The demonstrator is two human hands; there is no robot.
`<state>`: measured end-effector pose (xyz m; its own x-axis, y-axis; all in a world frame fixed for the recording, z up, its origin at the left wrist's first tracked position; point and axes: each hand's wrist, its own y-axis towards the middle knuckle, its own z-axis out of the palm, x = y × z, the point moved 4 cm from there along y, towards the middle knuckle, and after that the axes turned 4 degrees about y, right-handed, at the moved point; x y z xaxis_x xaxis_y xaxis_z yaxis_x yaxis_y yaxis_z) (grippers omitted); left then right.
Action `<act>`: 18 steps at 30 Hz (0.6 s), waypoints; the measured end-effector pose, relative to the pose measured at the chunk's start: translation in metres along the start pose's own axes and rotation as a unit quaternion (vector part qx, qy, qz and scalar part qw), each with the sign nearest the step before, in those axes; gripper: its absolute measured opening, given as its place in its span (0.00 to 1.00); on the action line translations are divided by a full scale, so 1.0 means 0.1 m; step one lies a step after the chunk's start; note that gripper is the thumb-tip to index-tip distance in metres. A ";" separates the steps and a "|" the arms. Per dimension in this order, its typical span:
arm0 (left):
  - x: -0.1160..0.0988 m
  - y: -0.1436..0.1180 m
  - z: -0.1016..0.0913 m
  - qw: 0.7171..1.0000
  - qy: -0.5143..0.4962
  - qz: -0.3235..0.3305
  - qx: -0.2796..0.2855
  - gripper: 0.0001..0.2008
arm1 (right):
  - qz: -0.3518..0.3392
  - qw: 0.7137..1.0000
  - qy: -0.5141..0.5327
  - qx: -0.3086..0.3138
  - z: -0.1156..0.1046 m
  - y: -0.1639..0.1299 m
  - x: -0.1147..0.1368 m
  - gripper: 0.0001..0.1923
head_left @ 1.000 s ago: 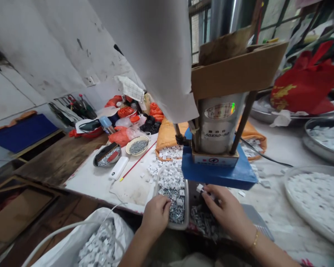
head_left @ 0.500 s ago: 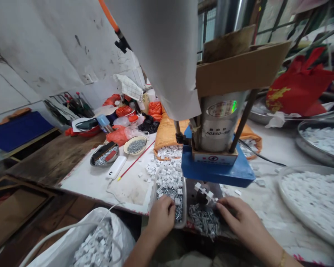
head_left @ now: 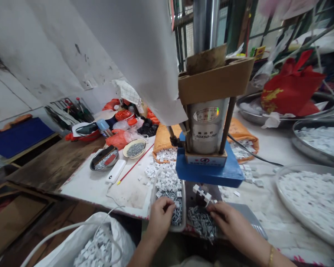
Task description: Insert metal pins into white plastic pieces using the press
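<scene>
My left hand (head_left: 160, 216) rests in a small metal tray (head_left: 183, 207) of white plastic pieces and small metal screws, its fingers curled into the screws; whether it grips one I cannot tell. My right hand (head_left: 228, 220) lies on a pile of metal screws (head_left: 202, 224) just right of the tray, fingertips pinching among them. A few white plastic pieces (head_left: 202, 192) sit on the fixture under the blue base of a pneumatic press (head_left: 208, 144), just beyond my right fingertips.
Large round pans of white pieces (head_left: 311, 196) stand at right, with a red bag (head_left: 291, 89) behind. An orange sack (head_left: 163, 139), bowls of screws (head_left: 135, 148), a white power bank (head_left: 115, 171) and a red stick lie at left. A white bag of pieces (head_left: 94, 248) sits below the table edge.
My right hand has drawn back from the fixture under the press down onto the screw pile, leaving white pieces on the fixture. My left hand stays in the tray. The view has shifted slightly.
</scene>
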<state>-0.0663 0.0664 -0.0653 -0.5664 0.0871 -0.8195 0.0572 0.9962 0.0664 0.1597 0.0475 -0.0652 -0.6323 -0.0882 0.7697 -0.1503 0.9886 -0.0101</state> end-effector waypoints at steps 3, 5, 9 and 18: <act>-0.11 -0.01 0.04 0.999 -0.038 0.001 0.011 0.05 | -0.002 1.000 -0.003 0.020 0.01 0.00 -0.01 0.08; -0.19 -0.02 0.07 0.998 -0.055 0.005 0.019 0.05 | 0.004 1.000 -0.011 0.024 0.01 0.02 -0.01 0.08; -0.34 -0.09 0.11 0.996 -0.082 0.015 0.040 0.07 | 0.009 1.000 0.007 0.007 -0.01 0.03 0.00 0.12; -0.47 -0.15 0.24 0.993 -0.095 0.015 0.071 0.08 | -0.005 0.998 0.064 -0.010 -0.06 0.01 0.04 0.07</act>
<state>-0.0206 0.0474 -0.0416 -0.3976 0.1000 -0.9121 0.1949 0.9806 0.0225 0.1617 0.0493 -0.0585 -0.5290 -0.0822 0.8447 -0.1404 0.9901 0.0085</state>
